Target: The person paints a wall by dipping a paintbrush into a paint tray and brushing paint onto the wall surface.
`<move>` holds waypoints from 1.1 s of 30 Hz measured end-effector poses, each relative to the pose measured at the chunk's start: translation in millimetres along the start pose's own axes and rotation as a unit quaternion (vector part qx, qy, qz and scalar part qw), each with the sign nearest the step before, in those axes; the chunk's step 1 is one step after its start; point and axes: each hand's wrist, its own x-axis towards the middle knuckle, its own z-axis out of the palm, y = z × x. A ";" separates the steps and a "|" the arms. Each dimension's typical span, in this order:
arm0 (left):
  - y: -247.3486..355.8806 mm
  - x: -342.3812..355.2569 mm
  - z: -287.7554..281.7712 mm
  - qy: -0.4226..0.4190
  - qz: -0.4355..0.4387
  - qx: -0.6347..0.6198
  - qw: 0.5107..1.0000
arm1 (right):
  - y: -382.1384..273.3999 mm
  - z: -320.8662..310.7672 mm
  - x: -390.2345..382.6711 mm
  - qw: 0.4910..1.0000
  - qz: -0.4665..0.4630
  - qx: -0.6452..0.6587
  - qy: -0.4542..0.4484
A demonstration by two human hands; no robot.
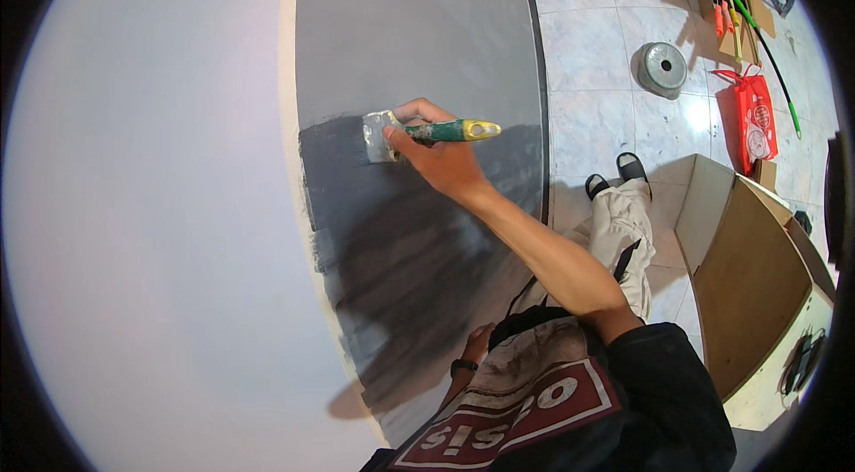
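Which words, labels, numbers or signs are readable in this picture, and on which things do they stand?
Shirt: large pale lettering in a dark red panel; legible, but not copied out here.
Red bag: pale print, too small to read.
Paintbrush: no readable text.

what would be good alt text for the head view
The right hand holds a green-handled paintbrush against a dark gray wall panel beside a white wall area. The left hand is by the torso; tiled floor lies at right.
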 end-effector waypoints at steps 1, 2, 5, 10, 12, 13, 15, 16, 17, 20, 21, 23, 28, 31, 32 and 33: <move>-0.6 -0.4 -0.1 -0.001 0.000 0.000 1.000 | -4.4 -1.5 -0.7 0.999 0.010 0.042 -0.008; 0.1 0.6 -1.5 0.001 0.001 -0.001 1.000 | -5.0 -2.6 -1.2 0.996 0.021 0.085 -0.017; -0.3 4.1 -2.8 -0.005 0.004 0.000 1.000 | 55.3 -9.6 2.3 0.998 -0.047 0.019 0.048; 0.2 3.9 -1.7 -0.003 0.004 -0.005 1.000 | 93.2 -85.9 1.2 0.952 0.041 -0.256 0.160; -1.8 4.2 -0.2 -0.005 0.003 -0.007 1.000 | 89.9 -79.7 4.4 0.944 0.021 -0.286 0.164; -3.2 4.8 0.9 -0.004 0.002 -0.007 1.000 | 81.6 -68.7 3.5 0.934 0.005 -0.316 0.165; -10.4 7.1 -3.1 -0.005 0.003 -0.012 1.000 | 62.2 -27.0 -1.9 0.981 -0.032 -0.172 0.084; -11.4 6.2 -3.3 -0.005 0.001 -0.012 1.000 | 46.1 -17.4 -1.7 0.981 -0.030 -0.170 0.087; -13.2 4.6 -3.1 -0.001 -0.001 -0.011 1.000 | 29.7 -10.0 -1.1 0.993 -0.020 -0.106 0.047; -16.1 7.0 -5.8 -0.003 0.000 -0.016 1.000 | 8.2 -6.3 -1.7 1.000 -0.002 -0.004 -0.012; -15.9 7.2 -6.0 0.000 0.000 -0.018 1.000 | 8.2 -9.1 0.0 0.999 0.008 0.036 -0.025; -11.3 9.3 -1.4 -0.006 -0.001 -0.017 1.000 | 45.4 -27.1 3.7 1.000 -0.014 -0.009 0.009; -10.2 15.3 -5.3 -0.017 -0.010 -0.022 1.000 | 107.2 -96.2 1.8 0.954 0.059 -0.262 0.134; -17.3 12.1 -4.6 -0.016 0.004 -0.014 1.000 | 99.4 -80.9 -2.5 0.925 0.022 -0.346 0.157; -17.7 11.4 -4.2 -0.014 0.010 -0.012 1.000 | 92.2 -63.2 -1.5 0.922 0.000 -0.361 0.138; -16.8 11.0 -4.3 -0.012 0.017 -0.009 1.000 | 78.1 -40.0 -2.0 0.946 -0.051 -0.297 0.122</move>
